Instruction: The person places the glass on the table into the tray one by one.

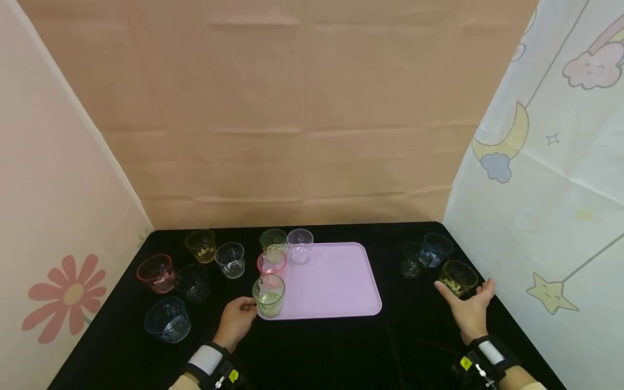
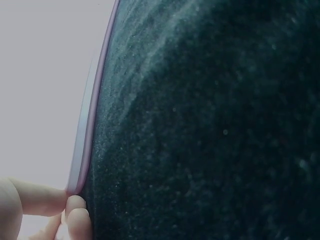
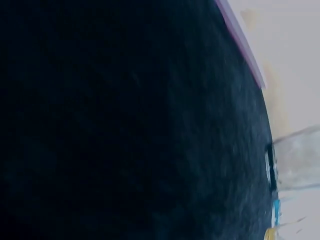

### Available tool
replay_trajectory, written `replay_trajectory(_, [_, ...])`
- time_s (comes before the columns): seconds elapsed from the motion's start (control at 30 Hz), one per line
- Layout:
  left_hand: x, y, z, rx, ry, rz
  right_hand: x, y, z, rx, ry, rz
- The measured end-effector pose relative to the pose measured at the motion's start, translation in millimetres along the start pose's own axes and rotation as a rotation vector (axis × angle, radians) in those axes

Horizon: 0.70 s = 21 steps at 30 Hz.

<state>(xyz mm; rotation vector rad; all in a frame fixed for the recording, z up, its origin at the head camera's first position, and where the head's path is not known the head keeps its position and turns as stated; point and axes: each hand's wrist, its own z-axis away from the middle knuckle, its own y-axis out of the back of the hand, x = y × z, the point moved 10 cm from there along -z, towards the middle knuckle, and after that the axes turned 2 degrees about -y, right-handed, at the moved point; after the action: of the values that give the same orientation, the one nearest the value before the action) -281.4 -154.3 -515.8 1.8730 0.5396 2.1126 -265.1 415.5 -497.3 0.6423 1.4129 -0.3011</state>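
Note:
In the head view a pink tray (image 1: 331, 281) lies on the black table. My left hand (image 1: 238, 320) is at its near left corner, thumb and fingers pinching the tray's edge, as the left wrist view also shows with the fingertips (image 2: 77, 220). Just beside these fingers a green-tinted glass (image 1: 268, 300) stands at that corner. Behind it along the left side are a red-rimmed glass (image 1: 271, 262), another greenish glass (image 1: 273, 238) and a clear glass (image 1: 299, 250). My right hand (image 1: 469, 311) is spread, thumb and fingers apart, near a yellow glass (image 1: 458, 279).
Left of the tray stand a yellow glass (image 1: 201, 246), a clear glass (image 1: 231, 261), a red glass (image 1: 158, 273), a dark glass (image 1: 193, 284) and a blue glass (image 1: 168, 320). At the right are a dark glass (image 1: 413, 261) and a blue glass (image 1: 437, 249). Fabric walls surround the table.

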Motion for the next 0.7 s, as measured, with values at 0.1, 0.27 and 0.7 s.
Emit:
replay_trajectory(0.1, [-1.0, -0.9, 0.3, 0.002, 0.005, 0.002, 3.4, -1.0, -11.4, 0.0, 0.011, -0.026])
replay_trajectory(0.27, [-1.5, -1.7, 0.8, 0.0, 0.005, 0.002, 8.0, -3.5, -21.3, -0.01, 0.002, -0.064])
replay_trajectory(0.7, [-0.2, 0.7, -1.0, 0.001, 0.008, 0.001, 8.0, -7.6, -28.8, 0.001, 0.035, -0.085])
